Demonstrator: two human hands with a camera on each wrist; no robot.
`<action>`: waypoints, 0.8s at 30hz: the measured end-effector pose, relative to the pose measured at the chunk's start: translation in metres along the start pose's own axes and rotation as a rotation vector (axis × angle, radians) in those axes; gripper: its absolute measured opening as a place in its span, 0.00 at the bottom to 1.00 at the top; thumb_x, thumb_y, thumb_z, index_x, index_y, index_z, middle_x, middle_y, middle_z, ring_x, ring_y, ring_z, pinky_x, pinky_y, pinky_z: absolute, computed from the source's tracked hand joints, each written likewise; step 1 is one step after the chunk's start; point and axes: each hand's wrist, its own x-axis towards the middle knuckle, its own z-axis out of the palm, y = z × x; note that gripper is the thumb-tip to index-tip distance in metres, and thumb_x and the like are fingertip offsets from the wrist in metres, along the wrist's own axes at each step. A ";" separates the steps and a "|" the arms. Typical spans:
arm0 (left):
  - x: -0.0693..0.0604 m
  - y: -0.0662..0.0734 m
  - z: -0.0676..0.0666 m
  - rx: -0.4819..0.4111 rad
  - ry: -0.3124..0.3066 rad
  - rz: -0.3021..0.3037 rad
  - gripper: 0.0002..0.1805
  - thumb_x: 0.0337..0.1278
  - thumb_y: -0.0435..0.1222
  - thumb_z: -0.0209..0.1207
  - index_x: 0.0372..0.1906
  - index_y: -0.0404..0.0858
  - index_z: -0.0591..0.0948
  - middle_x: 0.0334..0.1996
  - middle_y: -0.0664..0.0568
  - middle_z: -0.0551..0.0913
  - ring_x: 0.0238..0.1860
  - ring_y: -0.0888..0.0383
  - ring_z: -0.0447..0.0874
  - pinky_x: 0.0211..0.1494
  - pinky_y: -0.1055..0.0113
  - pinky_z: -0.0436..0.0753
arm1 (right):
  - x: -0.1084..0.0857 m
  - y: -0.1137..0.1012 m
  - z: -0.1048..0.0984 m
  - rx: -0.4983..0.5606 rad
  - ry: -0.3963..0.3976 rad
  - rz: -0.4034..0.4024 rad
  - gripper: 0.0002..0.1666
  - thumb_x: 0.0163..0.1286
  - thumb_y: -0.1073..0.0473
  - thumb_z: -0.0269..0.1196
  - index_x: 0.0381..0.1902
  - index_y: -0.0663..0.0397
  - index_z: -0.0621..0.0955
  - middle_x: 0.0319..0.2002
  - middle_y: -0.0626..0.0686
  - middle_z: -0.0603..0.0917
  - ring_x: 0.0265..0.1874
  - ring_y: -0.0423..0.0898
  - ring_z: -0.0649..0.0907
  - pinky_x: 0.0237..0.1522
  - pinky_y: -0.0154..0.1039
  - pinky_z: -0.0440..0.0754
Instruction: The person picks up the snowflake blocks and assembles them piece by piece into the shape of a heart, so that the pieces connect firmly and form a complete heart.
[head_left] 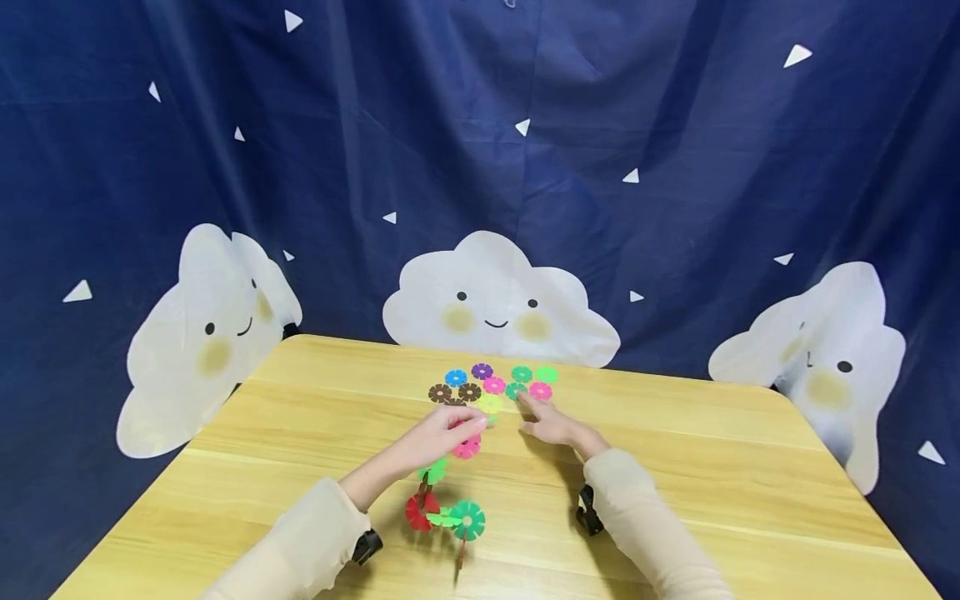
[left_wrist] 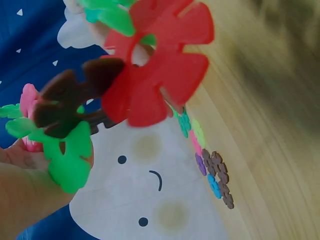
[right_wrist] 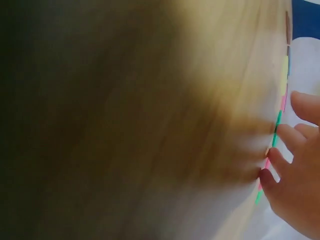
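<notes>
Head view shows the left hand point(head_left: 444, 431) pinching the upper end of a disc chain point(head_left: 416, 510), thumb and fingertips drawn together on it. A pink disc point(head_left: 471, 451) sits right beneath that pinch; lower, back toward the wrist, come a bright green disc point(head_left: 432, 473), a brown disc point(left_wrist: 57, 102), a red disc point(left_wrist: 175, 75) and a dark green disc point(head_left: 478, 522). Just beyond the pinched fingers, a yellow disc point(head_left: 491, 405) lies flat on the wooden table point(head_left: 675, 467), with loose brown discs point(head_left: 434, 394), a blue disc point(head_left: 450, 380) and a purple disc point(head_left: 487, 373) farther out. To the right of the pinch, the right hand point(head_left: 553, 423) grips nothing: its fingers are spread and reach forward, the thumb apart from them. Its fingertips are at a teal disc point(head_left: 511, 391); whether they press on it, I cannot tell. Slightly right of those fingertips lies a magenta disc point(head_left: 536, 394).
</notes>
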 end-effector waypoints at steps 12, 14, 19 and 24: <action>0.003 0.000 0.000 -0.027 0.015 -0.030 0.18 0.68 0.41 0.44 0.43 0.30 0.77 0.20 0.54 0.64 0.21 0.61 0.59 0.35 0.65 0.69 | -0.018 -0.010 -0.015 -0.081 -0.076 -0.044 0.27 0.67 0.67 0.51 0.60 0.76 0.62 0.54 0.71 0.73 0.54 0.64 0.73 0.55 0.53 0.70; 0.002 0.000 0.000 -0.017 0.010 -0.022 0.18 0.68 0.40 0.44 0.46 0.31 0.77 0.21 0.54 0.66 0.23 0.62 0.60 0.35 0.65 0.69 | -0.022 -0.010 -0.018 -0.082 -0.059 -0.045 0.24 0.66 0.66 0.53 0.57 0.74 0.67 0.48 0.69 0.77 0.48 0.61 0.78 0.49 0.50 0.75; 0.003 0.000 0.002 -0.003 0.009 -0.009 0.18 0.67 0.40 0.44 0.47 0.30 0.77 0.22 0.54 0.67 0.21 0.63 0.60 0.32 0.68 0.69 | -0.029 -0.008 -0.022 -0.103 -0.052 -0.062 0.22 0.62 0.66 0.58 0.53 0.72 0.72 0.37 0.62 0.82 0.38 0.54 0.82 0.40 0.43 0.79; 0.003 0.001 0.004 -0.003 -0.005 -0.004 0.18 0.67 0.41 0.45 0.47 0.30 0.77 0.25 0.53 0.70 0.23 0.62 0.63 0.31 0.68 0.70 | -0.030 -0.006 -0.014 -0.216 -0.015 -0.040 0.26 0.58 0.64 0.63 0.54 0.70 0.72 0.30 0.56 0.80 0.30 0.47 0.78 0.37 0.41 0.76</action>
